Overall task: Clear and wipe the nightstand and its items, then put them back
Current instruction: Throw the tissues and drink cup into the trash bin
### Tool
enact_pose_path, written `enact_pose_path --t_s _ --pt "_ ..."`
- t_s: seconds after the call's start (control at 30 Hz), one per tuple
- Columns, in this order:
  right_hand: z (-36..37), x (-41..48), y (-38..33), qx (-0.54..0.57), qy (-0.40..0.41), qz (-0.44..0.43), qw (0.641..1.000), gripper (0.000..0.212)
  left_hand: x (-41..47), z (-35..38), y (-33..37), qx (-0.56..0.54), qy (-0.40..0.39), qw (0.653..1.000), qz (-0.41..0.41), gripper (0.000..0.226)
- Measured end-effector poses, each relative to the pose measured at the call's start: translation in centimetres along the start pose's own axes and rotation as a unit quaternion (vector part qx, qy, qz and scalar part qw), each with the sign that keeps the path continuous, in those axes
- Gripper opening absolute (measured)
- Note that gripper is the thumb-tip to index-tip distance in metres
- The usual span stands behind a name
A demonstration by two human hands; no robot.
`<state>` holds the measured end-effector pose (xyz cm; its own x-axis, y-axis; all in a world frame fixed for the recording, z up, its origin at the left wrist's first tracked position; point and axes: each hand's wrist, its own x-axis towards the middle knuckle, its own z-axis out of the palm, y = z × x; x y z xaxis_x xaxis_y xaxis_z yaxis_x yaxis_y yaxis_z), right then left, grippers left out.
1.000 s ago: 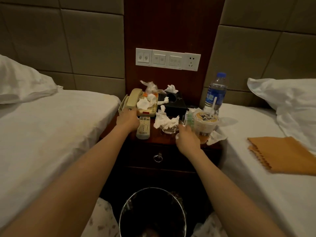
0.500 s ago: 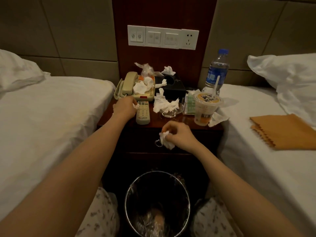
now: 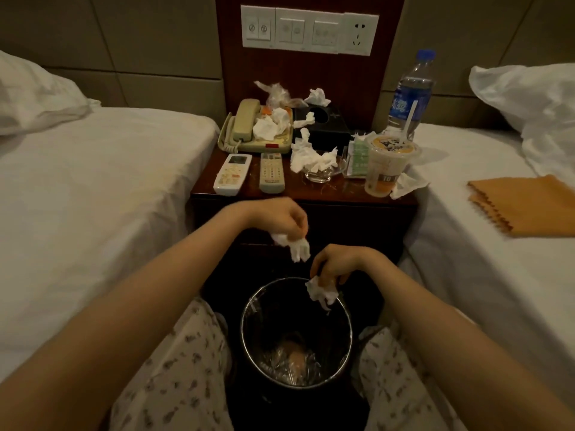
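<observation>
Both my arms reach forward, hands held low.
My left hand [image 3: 280, 220] pinches a tissue wad [image 3: 295, 246], fingers curled downward; my right hand [image 3: 340, 263], lower and nearer, pinches a second wad [image 3: 322, 294].

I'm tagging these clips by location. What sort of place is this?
Most likely a hotel twin room: a white-sheeted left bed and matching right bed flank a dark wooden nightstand, which carries a beige corded phone, under a white wall panel of switches and a socket.
</observation>
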<state>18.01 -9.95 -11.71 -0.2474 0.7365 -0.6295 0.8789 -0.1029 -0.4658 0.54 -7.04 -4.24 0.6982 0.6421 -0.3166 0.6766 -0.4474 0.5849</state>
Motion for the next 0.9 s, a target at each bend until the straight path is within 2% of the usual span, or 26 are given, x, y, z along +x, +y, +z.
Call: enact_pose_path --t_s 0.1,0.23,0.37,0.43,0.5,0.57,0.6,0.67,0.73,0.77,0.8,0.83,0.9 --pt "0.6 0.1 0.3 0.011 0.008 0.01 1.0 0.029 1.4 3.0 -1.4 0.004 -0.057 0.996 -0.069 0.012" --pt "1.5 0.3 0.8 0.002 0.024 0.022 0.999 0.029 2.6 5.6 -3.0 -0.001 -0.118 0.983 -0.14 0.02" --pt "2.0 0.9 1.0 -0.002 0.024 0.031 0.999 0.032 3.0 6.4 -4.0 0.014 -0.121 0.979 -0.166 0.034" --pt "1.8 0.9 0.9 0.003 0.001 0.037 0.999 0.038 3.0 5.9 -4.1 0.019 -0.127 0.977 -0.17 0.036" --pt "1.1 0.8 0.5 -0.012 0.017 0.016 1.0 0.039 2.9 5.1 -3.9 0.024 -0.122 0.979 -0.162 0.036" --pt "-0.4 0.6 -0.3 -0.031 0.111 -0.047 0.992 0.027 2.9 3.7 -3.2 -0.004 -0.097 0.986 -0.139 0.034" --pt "-1.3 0.3 -0.9 -0.03 0.191 -0.081 0.978 0.02 2.8 2.7 -2.7 -0.03 -0.079 0.988 -0.128 0.032" --pt "-3.0 -0.7 -2.5 0.01 0.386 -0.136 0.912 0.015 2.6 0.3 -1.4 -0.068 -0.035 0.992 -0.103 0.027" --pt "-4.9 -1.7 -4.4 0.094 0.521 -0.19 0.827 0.016 2.5 -2.6 0.0 -0.072 -0.004 0.993 -0.091 0.022" --pt "-5.9 -2.0 -5.3 0.12 0.554 -0.207 0.797 0.014 2.4 -4.1 0.6 -0.063 0.003 0.993 -0.096 0.022" --pt "-7.0 -2.1 -6.2 0.119 0.572 -0.21 0.784 0.011 2.3 -5.4 1.0 -0.045 0.012 0.993 -0.106 0.024" --pt "-8.1 -2.0 -6.9 0.096 0.579 -0.202 0.784 0.012 2.4 -6.5 1.3 -0.028 0.03 0.992 -0.116 0.026" --pt "-10.0 -1.0 -7.8 0.011 0.552 -0.16 0.818 0.027 2.7 -8.3 1.5 -0.014 0.1 0.987 -0.123 0.022"
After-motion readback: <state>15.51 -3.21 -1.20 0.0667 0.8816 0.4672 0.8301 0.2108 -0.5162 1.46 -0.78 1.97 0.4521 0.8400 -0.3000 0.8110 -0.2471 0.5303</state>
